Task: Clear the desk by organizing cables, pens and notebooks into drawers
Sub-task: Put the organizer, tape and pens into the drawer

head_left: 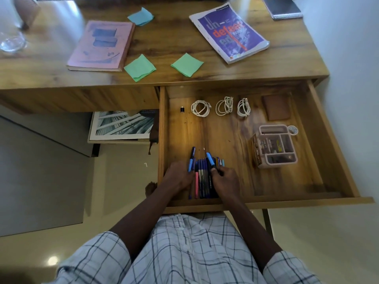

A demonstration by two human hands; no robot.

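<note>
Your pens (202, 179) sit in the near-left corner of the drawer (287, 199), long axes running near to far, sandwiched between both hands. Your right hand (225, 181) has its fingers pinching the blue-capped marker (210, 160). Your left hand (178, 177) butts the row's left side, and I can't tell its grip tbh.

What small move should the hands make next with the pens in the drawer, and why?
Probably the right hand should lay the blue-capped marker flat, parallel with the row of pens. It pinches that marker, which lies slanted across the row, while the left hand rests against the row's left side in the drawer.
</note>
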